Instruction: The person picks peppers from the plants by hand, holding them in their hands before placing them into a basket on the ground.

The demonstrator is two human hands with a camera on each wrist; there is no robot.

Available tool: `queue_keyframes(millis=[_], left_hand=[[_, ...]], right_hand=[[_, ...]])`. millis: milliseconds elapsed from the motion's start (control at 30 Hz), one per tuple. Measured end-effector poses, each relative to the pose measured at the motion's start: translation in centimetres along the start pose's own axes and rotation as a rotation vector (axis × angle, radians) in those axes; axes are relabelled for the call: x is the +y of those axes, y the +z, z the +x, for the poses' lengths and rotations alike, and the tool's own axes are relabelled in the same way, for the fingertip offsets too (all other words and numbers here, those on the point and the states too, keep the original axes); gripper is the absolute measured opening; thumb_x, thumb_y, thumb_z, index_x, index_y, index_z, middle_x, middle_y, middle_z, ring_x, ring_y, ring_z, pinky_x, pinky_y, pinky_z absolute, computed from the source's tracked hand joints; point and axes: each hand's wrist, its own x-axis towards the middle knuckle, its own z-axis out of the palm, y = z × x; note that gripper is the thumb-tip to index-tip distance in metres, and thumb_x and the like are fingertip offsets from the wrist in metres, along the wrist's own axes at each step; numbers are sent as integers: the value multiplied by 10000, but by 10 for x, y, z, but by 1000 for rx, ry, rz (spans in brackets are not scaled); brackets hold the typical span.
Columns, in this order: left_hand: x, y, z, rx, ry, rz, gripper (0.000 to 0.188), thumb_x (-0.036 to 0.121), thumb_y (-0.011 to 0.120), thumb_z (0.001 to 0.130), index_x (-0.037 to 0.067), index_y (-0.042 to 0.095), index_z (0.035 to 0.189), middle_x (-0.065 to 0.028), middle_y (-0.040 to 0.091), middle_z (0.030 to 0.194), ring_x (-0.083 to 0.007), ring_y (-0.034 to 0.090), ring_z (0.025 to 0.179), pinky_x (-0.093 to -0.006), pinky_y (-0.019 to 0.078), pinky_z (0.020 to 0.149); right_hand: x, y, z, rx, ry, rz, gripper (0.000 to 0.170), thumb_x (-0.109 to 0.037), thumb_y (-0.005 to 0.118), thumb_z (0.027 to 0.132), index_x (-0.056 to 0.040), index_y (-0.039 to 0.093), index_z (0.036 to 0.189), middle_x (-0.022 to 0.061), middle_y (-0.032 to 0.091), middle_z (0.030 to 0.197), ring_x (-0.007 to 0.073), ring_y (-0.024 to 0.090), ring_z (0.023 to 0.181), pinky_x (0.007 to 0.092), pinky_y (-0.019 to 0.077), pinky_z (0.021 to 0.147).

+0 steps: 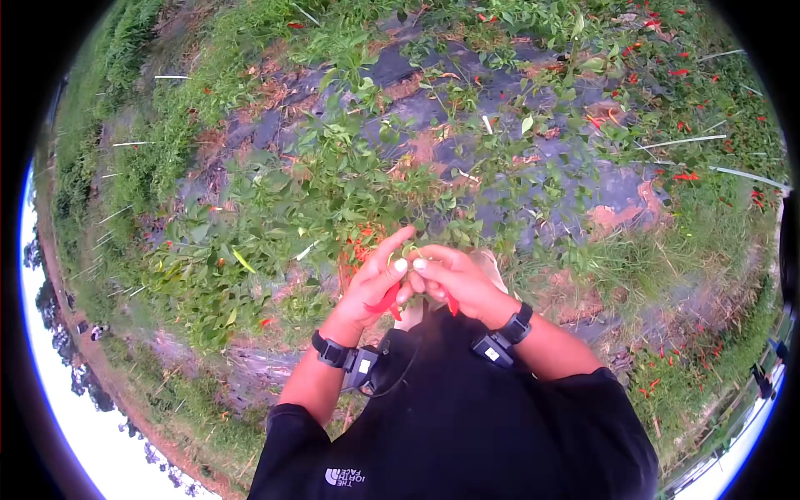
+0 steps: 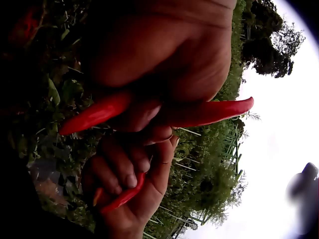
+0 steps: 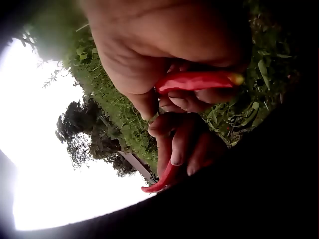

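Note:
In the head view my left hand (image 1: 371, 287) and right hand (image 1: 467, 283) meet in front of the body, thumbs and fingertips close together. The left hand's curled fingers hold red chili peppers (image 1: 385, 300); in the left wrist view one red pepper (image 2: 209, 112) sticks out on one side and another (image 2: 94, 115) on the other. My right hand grips a red pepper (image 3: 197, 81) against its palm, its yellowish end showing in the right wrist view. A thin green stem (image 1: 411, 250) shows by the fingertips. What the fingertips pinch is partly hidden.
Leafy pepper plants (image 1: 333, 167) grow through dark plastic mulch (image 1: 533, 108). Orange-red peppers (image 1: 360, 243) lie or hang just beyond the left hand. White sticks (image 1: 685, 140) stand among the plants, and a green pepper (image 1: 243, 262) shows at the left.

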Motion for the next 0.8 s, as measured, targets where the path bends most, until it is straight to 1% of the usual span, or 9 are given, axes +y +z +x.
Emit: queue_keyframes(millis=[100, 167, 200, 267, 367, 567, 667, 700, 800], left_hand=[[9, 13, 19, 46, -67, 64, 591, 176, 514, 1000, 66, 230, 1506, -100, 638, 851, -105, 528, 618, -211, 414, 559], [8, 15, 27, 113, -72, 253, 591, 185, 507, 1004, 57, 221, 1506, -84, 638, 842, -95, 550, 617, -198, 394, 507], [7, 20, 32, 137, -74, 225, 574, 198, 509, 1005, 48, 249, 1494, -72, 639, 824, -92, 577, 629, -189, 395, 496], [-1, 19, 40, 134, -93, 215, 563, 208, 511, 1006, 33, 262, 1479, -74, 643, 830, -95, 595, 658, -191, 419, 515], [-4, 38, 45, 146, -125, 273, 507, 209, 494, 1013, 10, 312, 1443, -71, 647, 809, -85, 591, 643, -195, 441, 523], [5, 56, 43, 162, -77, 490, 503, 194, 462, 1023, 22, 288, 1463, -73, 655, 772, -74, 560, 593, -204, 444, 526], [6, 43, 26, 202, 16, 241, 522, 192, 469, 1021, 31, 269, 1476, -82, 668, 798, -91, 572, 611, -213, 457, 553], [11, 42, 21, 199, -2, 91, 542, 186, 477, 1018, 39, 249, 1487, -113, 675, 892, -120, 601, 703, -231, 475, 609], [1, 36, 29, 215, 81, -55, 542, 173, 495, 1006, 22, 279, 1479, -122, 660, 987, -150, 617, 797, -257, 512, 679]], right_hand=[[-9, -3, 8, -25, -49, 41, 170, -164, 538, 990, -42, 586, 1099, 6, 574, 708, 47, 508, 595, 185, 336, 493], [-13, -8, 11, 50, -316, -150, 129, -149, 570, 974, -44, 603, 1041, -7, 574, 712, 35, 488, 572, 173, 335, 484], [-13, -13, 11, 52, -311, -142, 129, -149, 570, 974, -44, 603, 1041, -7, 574, 712, 35, 488, 572, 173, 335, 484], [-17, -23, 14, 223, -381, -339, 99, -138, 625, 935, -39, 615, 941, 0, 592, 708, 22, 488, 575, 185, 342, 488], [-27, -37, 15, 263, -219, -119, 102, -133, 637, 926, -41, 602, 900, 5, 584, 694, 29, 474, 550, 197, 344, 474], [-54, -56, 22, 338, -171, 188, 159, -172, 628, 940, -84, 544, 837, -14, 542, 693, 53, 452, 524, 202, 337, 449], [-81, -111, 26, 449, -279, 365, 184, -197, 607, 957, -117, 494, 836, -24, 502, 687, 60, 438, 538, 210, 332, 450], [-85, -124, 21, 403, -301, 319, 134, -203, 596, 965, -97, 533, 912, -26, 490, 673, 54, 434, 543, 211, 330, 454], [-101, -109, 3, 342, -220, 52, 158, -222, 591, 968, -84, 542, 910, -15, 512, 659, 71, 471, 559, 210, 362, 466]])
